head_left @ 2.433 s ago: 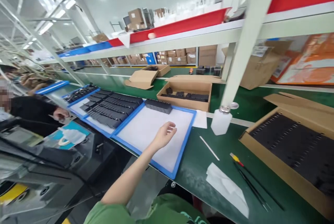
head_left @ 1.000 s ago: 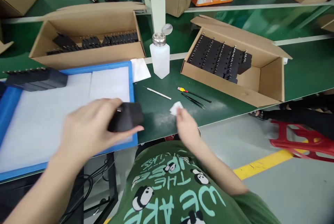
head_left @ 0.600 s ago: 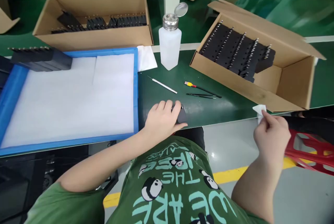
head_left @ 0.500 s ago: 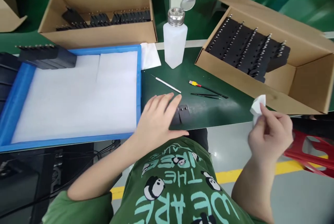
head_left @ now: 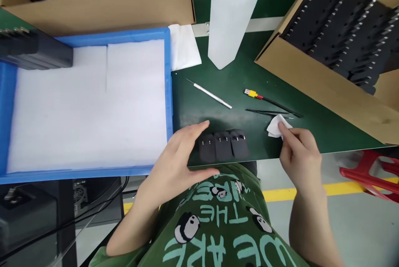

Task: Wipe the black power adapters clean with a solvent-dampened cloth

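Observation:
My left hand (head_left: 181, 155) is open at the table's front edge, thumb and fingers apart, just left of three small black plastic blocks with metal pins (head_left: 223, 145). The blocks stand side by side in a row; whether a fingertip touches the left one I cannot tell. Between thumb and finger of my right hand (head_left: 299, 150) is a folded white wipe (head_left: 277, 126), held low over the table beside black tweezers (head_left: 264, 112). Behind them lie a white pen-like tool with a thin needle tip (head_left: 212, 95) and a short black cable with a yellow USB plug (head_left: 271, 101).
A blue-rimmed tray (head_left: 168, 92) lined with white sheets fills the left, with black blocks at its back corner. A white dispenser bottle (head_left: 232, 20) stands near folded white wipes (head_left: 184, 47). Cardboard boxes (head_left: 124, 9) of black pinned parts stand at back left and right.
My right hand has brought the white wipe left, in over the table near the tweezers. My left hand has drawn back off the black blocks, so all three show. The view has tilted down.

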A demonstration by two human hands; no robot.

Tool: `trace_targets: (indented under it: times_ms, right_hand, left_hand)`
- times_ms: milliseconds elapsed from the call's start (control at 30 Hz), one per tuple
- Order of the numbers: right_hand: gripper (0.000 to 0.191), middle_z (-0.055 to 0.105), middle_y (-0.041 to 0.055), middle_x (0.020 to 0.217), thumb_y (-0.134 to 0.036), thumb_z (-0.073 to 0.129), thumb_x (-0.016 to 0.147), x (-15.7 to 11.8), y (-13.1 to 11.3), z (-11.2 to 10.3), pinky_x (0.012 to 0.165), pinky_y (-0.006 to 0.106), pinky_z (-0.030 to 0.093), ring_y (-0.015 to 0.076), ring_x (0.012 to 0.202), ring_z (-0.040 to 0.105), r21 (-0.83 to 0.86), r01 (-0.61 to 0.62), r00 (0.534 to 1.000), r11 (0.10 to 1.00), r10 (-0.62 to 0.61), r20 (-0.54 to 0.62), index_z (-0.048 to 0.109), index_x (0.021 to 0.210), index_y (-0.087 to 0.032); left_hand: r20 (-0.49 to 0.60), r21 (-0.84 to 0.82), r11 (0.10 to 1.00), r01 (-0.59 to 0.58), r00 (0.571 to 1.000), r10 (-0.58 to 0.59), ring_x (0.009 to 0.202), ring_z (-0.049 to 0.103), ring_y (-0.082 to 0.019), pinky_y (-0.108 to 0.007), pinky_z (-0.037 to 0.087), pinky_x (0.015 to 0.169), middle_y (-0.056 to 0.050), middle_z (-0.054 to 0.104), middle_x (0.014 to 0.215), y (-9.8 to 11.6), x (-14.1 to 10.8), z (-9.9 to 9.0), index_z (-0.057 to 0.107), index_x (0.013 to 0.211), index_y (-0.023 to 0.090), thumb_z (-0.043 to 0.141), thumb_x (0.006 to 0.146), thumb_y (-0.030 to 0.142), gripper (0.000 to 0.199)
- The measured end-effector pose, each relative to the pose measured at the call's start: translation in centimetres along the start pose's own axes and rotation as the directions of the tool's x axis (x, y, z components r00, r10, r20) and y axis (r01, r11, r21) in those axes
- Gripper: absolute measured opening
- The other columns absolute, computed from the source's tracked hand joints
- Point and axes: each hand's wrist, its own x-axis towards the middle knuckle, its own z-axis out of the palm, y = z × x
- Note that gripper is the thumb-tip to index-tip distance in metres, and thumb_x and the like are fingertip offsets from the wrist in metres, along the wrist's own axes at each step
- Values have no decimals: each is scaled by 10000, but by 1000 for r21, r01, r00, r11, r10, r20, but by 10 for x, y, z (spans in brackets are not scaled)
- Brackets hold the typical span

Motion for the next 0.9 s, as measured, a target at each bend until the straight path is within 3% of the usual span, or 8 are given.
trace_targets:
  times_ms: [200,333,467,533,600,667,767,900]
  right_hand:
    - [425,616,137,969,-134,393,983,-3,-1,4,704,372,553,251,885,644,-6,-71,995,997,70,-67,657,1309,-204]
    - [436,624,133,969,-133,382,986,-3,-1,5,716,378,557,244,876,650,-18,-87,995,996,86,-54,652,1316,-223]
    - [448,615,119,954,-91,417,969,-3,-2,6,706,355,547,228,856,642,-8,-61,994,998,60,-93,639,1334,-226]
    - [459,618,120,964,-71,434,956,-3,-1,6,712,353,546,227,859,640,-8,-59,993,998,57,-103,639,1338,-222]
    - [458,622,115,958,-67,439,949,-2,-1,6,703,346,546,224,849,643,-17,-59,992,998,57,-113,651,1325,-220]
    - [444,623,103,928,-74,447,946,-2,0,7,681,330,543,214,822,644,-28,-51,990,998,47,-130,670,1300,-222]
    - [471,627,92,914,-63,475,925,-1,3,8,678,319,543,205,800,644,-35,-31,989,999,26,-146,666,1317,-243]
    - [651,628,73,921,-4,540,849,0,7,10,667,297,537,197,771,633,-52,19,986,998,-27,-167,598,1408,-333]
  left_hand:
    - [70,-21,997,-80,994,81,1396,512,-301,-490,441,1170,-29,542,1500,0,10,14,205,1571,422,764,862,356,906]
    - [64,-24,1000,-8,998,10,1367,545,-297,-461,531,1089,-24,537,1501,-2,9,13,208,1576,429,736,884,377,872]
    - [-105,106,993,-50,993,61,1330,579,-307,-468,581,1038,-48,583,1453,5,-2,4,293,1574,375,773,853,395,866]
    - [-253,232,963,-137,948,196,1218,655,-289,-485,614,995,-39,696,1279,14,-9,4,506,1454,358,794,833,310,686]
    - [-300,295,918,-263,887,351,1057,721,-243,-427,661,907,-19,772,1036,23,-13,11,709,1179,314,786,824,223,375]
    - [-218,296,830,-473,812,541,972,743,-204,-340,669,864,-18,793,929,30,-10,23,765,927,224,745,838,184,100]
    - [-78,302,663,-685,675,733,1049,737,-210,-312,629,929,-43,795,1069,33,3,43,773,884,135,656,887,193,130]
    - [21,413,639,-649,708,706,1197,685,-241,-349,584,1018,-84,735,1253,31,17,52,752,1091,101,576,950,194,243]
